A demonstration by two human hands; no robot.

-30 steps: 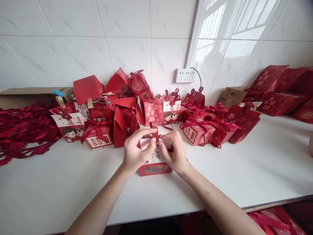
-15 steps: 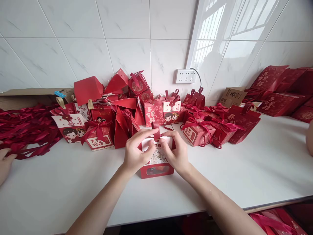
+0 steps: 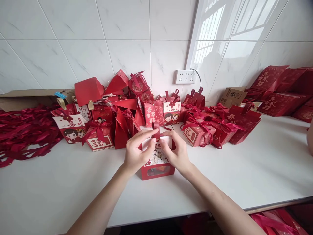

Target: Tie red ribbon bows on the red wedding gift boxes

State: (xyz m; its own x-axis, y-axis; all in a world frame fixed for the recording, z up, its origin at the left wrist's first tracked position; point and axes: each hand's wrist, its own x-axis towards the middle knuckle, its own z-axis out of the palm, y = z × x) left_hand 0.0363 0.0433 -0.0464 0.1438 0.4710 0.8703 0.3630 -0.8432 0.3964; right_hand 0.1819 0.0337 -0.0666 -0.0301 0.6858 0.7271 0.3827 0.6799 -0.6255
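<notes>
A small red and white gift box (image 3: 157, 164) with a clear window in its front stands on the white counter (image 3: 244, 169) before me. My left hand (image 3: 135, 150) pinches the box's top flaps from the left. My right hand (image 3: 176, 150) pinches them from the right. A red ribbon loop (image 3: 156, 128) sticks up between my fingertips at the top of the box. Both hands are closed on the box's top.
Many finished red gift boxes (image 3: 198, 132) are heaped against the tiled wall behind. A pile of red ribbons (image 3: 24, 130) lies at the left. Flat red boxes (image 3: 281, 94) are stacked at the right, by a brown carton (image 3: 232, 96). Another person's hand (image 3: 310, 140) shows at the right edge.
The box has been stood a little more upright and its top flaps drawn together. A hand that showed at the left edge half a second ago is gone.
</notes>
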